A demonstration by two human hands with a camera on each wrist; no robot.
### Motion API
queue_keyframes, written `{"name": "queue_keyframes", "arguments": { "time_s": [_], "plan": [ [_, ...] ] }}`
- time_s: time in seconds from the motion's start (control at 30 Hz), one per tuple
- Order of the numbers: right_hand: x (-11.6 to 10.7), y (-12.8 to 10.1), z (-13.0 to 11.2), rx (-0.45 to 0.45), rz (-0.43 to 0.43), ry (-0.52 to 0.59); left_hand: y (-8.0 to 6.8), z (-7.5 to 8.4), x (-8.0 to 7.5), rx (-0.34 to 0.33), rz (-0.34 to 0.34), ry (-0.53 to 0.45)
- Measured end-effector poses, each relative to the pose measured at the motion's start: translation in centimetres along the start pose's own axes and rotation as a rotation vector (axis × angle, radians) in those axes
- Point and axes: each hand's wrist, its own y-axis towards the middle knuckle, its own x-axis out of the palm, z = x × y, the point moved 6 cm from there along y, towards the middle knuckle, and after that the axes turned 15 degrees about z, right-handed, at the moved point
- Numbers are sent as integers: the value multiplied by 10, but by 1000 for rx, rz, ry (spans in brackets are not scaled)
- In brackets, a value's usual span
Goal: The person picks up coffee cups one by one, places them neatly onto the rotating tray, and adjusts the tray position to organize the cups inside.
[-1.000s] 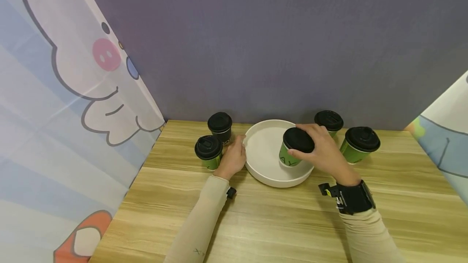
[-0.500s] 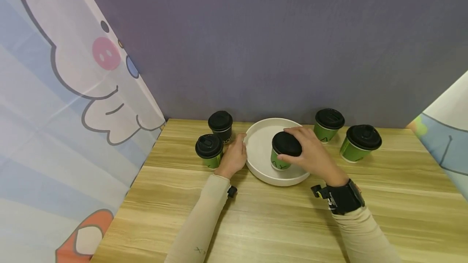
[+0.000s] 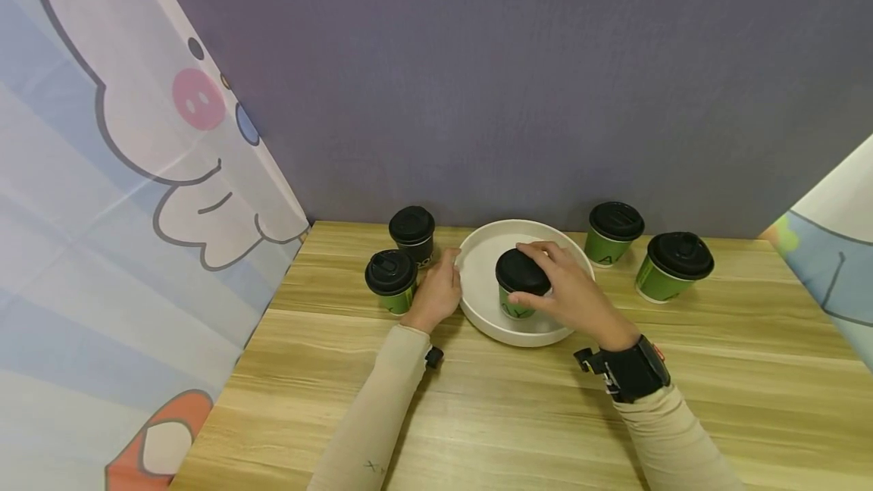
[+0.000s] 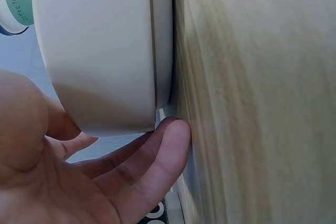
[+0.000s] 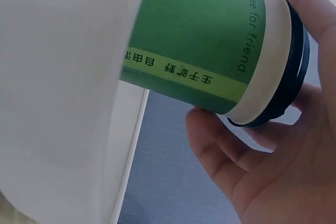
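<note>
While the wooden table bears everything, the white tray is steadied at its rim by the straight-fingered left hand, seemingly against sliding, and the green cup, standing inside it, is gripped around its lid by the right hand.

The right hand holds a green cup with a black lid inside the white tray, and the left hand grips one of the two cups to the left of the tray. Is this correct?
Not entirely. The left hand holds no cup: it rests against the outer wall of the white tray, as the head and left wrist views show. The two cups stand apart from it. The right hand does hold the green cup inside the tray.
</note>
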Motion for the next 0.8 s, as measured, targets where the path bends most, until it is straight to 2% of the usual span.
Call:
{"name": "queue_keyframes", "arguments": {
  "time_s": [0.27,0.8],
  "plan": [
    [0,-4,2,59,-82,5,0,0,0,1,1,7],
    [14,-4,-6,68,-79,83,0,2,-3,27,13,5]
  ]
}}
